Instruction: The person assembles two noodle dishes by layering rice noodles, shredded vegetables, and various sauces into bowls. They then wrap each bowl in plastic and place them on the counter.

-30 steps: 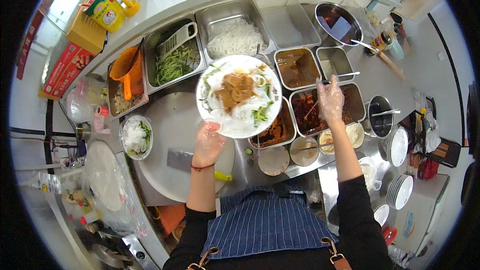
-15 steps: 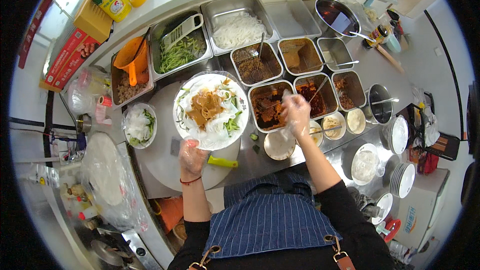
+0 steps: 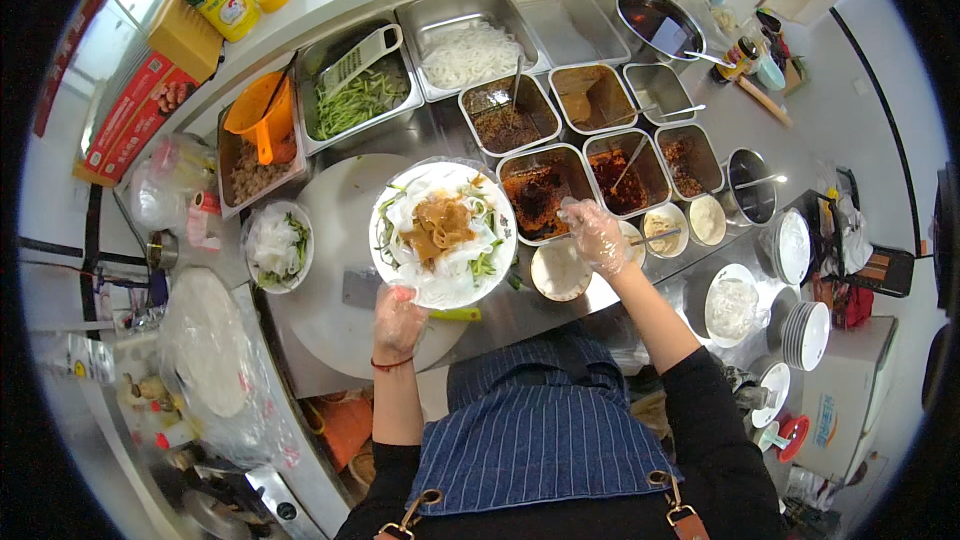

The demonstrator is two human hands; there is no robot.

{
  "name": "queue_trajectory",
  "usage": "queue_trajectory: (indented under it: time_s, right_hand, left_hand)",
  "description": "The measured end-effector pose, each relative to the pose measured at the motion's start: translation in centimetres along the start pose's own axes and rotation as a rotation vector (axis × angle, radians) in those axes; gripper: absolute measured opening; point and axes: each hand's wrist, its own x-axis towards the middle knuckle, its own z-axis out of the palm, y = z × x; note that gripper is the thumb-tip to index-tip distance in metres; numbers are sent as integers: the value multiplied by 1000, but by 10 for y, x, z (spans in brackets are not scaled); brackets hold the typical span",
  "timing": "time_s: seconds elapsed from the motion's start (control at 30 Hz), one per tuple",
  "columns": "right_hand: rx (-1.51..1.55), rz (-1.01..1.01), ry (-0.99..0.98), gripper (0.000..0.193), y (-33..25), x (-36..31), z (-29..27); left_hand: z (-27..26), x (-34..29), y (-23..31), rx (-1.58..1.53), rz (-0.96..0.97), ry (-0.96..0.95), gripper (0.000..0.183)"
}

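Observation:
My left hand, in a clear plastic glove, holds the near rim of a white plate lined with plastic film. On the plate lie wide white noodles, green cucumber shreds and a brown sauce heaped in the middle. My right hand, also gloved, is closed with pinched fingers at the near right corner of a steel pan of dark red chili sauce. What those fingers hold is too small to make out. Just below them stands a small bowl of pale powder.
Steel pans of cucumber shreds, white noodles and sauces line the far side. A smaller noodle bowl stands left. Beneath the plate are a round white board and a cleaver. Stacked plates stand right.
The plate and my left hand have shifted a little right and nearer to me. My right hand has moved down, from over the chili pan to its near right corner.

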Motion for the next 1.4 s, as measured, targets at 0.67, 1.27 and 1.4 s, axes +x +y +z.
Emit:
queue_trajectory:
  time_s: [0.67,1.27,1.4]
  right_hand:
    - [778,736,169,22,5,5,-46]
    - [321,-206,-69,19,-110,48,-97]
    - [232,-511,-58,47,-114,37,-103]
  left_hand:
    - [9,-3,-32,55,31,162,68]
    - [4,10,-62,-5,-27,151,52]
    - [6,10,-61,-84,-40,137,54]
